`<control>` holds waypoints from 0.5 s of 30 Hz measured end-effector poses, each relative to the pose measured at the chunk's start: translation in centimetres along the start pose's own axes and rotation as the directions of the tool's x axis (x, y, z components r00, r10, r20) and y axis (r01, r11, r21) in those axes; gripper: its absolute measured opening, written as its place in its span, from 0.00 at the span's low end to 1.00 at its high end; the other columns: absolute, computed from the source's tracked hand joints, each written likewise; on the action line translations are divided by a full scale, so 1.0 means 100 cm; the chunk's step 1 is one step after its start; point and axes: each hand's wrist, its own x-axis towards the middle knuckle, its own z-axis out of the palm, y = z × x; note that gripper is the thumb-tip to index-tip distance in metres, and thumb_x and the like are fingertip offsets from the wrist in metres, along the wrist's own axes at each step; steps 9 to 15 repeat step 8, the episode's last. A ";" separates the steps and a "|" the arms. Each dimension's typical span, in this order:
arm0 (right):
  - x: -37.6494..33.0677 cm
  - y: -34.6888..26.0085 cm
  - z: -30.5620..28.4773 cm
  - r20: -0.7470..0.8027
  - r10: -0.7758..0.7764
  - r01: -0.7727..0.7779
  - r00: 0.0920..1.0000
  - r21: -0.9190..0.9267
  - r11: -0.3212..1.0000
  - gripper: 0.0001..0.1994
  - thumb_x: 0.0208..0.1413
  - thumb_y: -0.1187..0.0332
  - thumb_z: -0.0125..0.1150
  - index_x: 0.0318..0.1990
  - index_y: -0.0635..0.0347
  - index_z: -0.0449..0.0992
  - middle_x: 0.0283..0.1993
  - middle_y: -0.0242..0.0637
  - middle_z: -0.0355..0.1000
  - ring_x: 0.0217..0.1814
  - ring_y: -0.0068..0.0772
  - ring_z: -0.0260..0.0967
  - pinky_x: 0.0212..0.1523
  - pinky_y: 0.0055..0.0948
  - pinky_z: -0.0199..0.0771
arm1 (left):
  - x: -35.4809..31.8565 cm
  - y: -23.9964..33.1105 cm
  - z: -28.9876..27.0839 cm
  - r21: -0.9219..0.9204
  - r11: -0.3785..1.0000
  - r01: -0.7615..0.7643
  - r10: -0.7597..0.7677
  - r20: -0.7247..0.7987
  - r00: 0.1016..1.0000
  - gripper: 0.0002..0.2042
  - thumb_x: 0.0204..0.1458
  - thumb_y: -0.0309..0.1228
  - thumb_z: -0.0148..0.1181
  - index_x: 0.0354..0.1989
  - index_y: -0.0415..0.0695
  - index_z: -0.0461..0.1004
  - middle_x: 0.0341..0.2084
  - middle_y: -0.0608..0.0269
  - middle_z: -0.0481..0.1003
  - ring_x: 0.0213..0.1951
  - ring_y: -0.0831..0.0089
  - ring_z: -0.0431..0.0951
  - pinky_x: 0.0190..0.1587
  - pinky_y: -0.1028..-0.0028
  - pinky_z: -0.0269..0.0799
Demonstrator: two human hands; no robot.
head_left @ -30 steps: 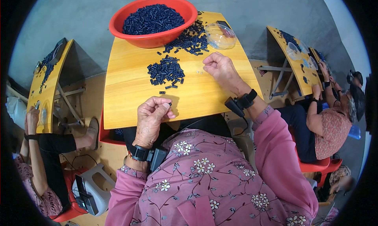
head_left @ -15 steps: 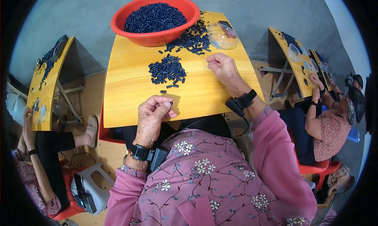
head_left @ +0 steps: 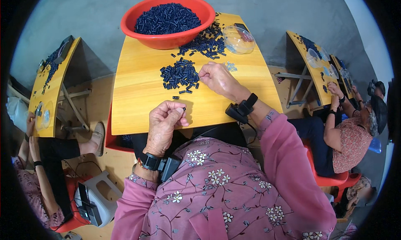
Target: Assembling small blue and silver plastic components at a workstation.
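- The yellow wooden worktop fills the middle of the view, with the person seated at its near edge in a pink flowered top.
- A red basin stands at the far edge of the worktop, heaped with small dark blue pieces.
- A loose spill of the same dark pieces lies just beside the basin on its right, running toward a clear plastic bowl at the far right corner.
- A smaller pile of dark pieces lies in the middle of the worktop, nearer the person, with a few strays at its near edge.
- The right hand is stretched out over the worktop just to the right of that pile, its fingers drawn together at the tips; whether they pinch anything I cannot tell.
- The left hand is held at the near edge of the worktop, curled into a loose fist, thumb and forefinger pinching one small dark piece.
- Both wrists carry black bands with small devices.
- A little cluster of pale small bits lies near the right hand, on its far side.
- Other people sit at similar yellow worktops on the left and on the right.
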 end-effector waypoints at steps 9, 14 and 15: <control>0.002 -0.008 0.000 0.001 0.052 -0.052 0.999 -0.076 0.996 0.03 0.48 0.75 0.59 0.29 0.66 0.76 0.32 0.52 0.74 0.37 0.55 0.73 0.40 0.45 0.73 | 0.000 -0.002 -0.006 -0.056 0.998 -0.042 0.041 -0.006 0.999 0.06 0.60 0.27 0.56 0.42 0.39 0.74 0.29 0.65 0.76 0.28 0.78 0.76 0.35 0.77 0.78; 0.002 -0.008 0.000 0.001 0.052 -0.052 0.999 -0.076 0.996 0.03 0.48 0.75 0.59 0.29 0.66 0.76 0.32 0.52 0.74 0.37 0.55 0.73 0.40 0.45 0.73 | 0.000 -0.002 -0.006 -0.056 0.998 -0.042 0.041 -0.006 0.999 0.06 0.60 0.27 0.56 0.42 0.39 0.74 0.29 0.65 0.76 0.28 0.78 0.76 0.35 0.77 0.78; 0.002 -0.008 0.000 0.001 0.052 -0.052 0.999 -0.076 0.996 0.03 0.48 0.75 0.59 0.29 0.66 0.76 0.32 0.52 0.74 0.37 0.55 0.73 0.40 0.45 0.73 | 0.000 -0.002 -0.006 -0.056 0.998 -0.042 0.041 -0.006 0.999 0.06 0.60 0.27 0.56 0.42 0.39 0.74 0.29 0.65 0.76 0.28 0.78 0.76 0.35 0.77 0.78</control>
